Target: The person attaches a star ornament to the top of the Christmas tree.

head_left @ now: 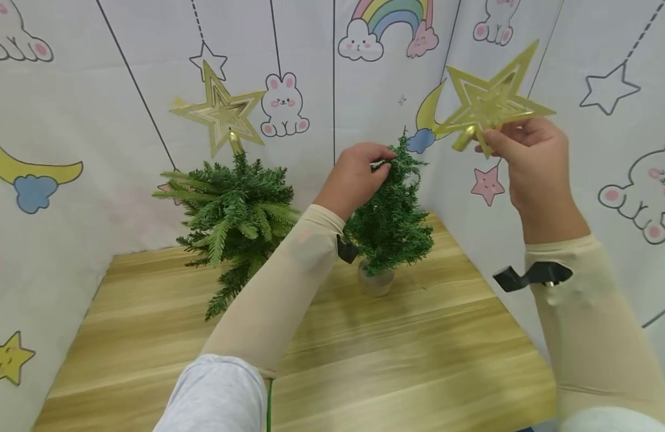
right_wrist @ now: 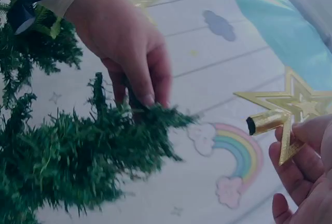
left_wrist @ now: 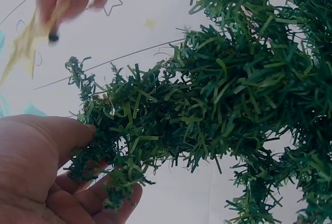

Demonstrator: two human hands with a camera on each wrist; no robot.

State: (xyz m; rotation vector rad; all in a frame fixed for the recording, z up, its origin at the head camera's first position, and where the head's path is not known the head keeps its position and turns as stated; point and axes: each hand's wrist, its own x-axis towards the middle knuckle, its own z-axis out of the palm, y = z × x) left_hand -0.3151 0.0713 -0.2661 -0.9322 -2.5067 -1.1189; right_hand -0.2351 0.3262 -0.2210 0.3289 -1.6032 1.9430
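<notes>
A small artificial Christmas tree [head_left: 388, 222] stands upright on a round pale base [head_left: 375, 281]. Near its tip, my left hand [head_left: 359, 174] pinches a green branch between thumb and fingers; the left wrist view shows the thumb [left_wrist: 72, 133] against the needles. To the right of the tip and apart from it, my right hand [head_left: 537, 156] holds a gold star tree topper [head_left: 491, 102] by a lower point. The topper's hollow tube [right_wrist: 267, 122] shows its dark open end, turned toward the tree in the right wrist view.
A second, fuller artificial tree [head_left: 235, 204] stands to the left, partly behind my left forearm, with another gold star [head_left: 224, 111] on its top. Both trees are on a wooden table [head_left: 418, 354]. Cloth walls [head_left: 122, 120] printed with cartoons rise behind and to the right.
</notes>
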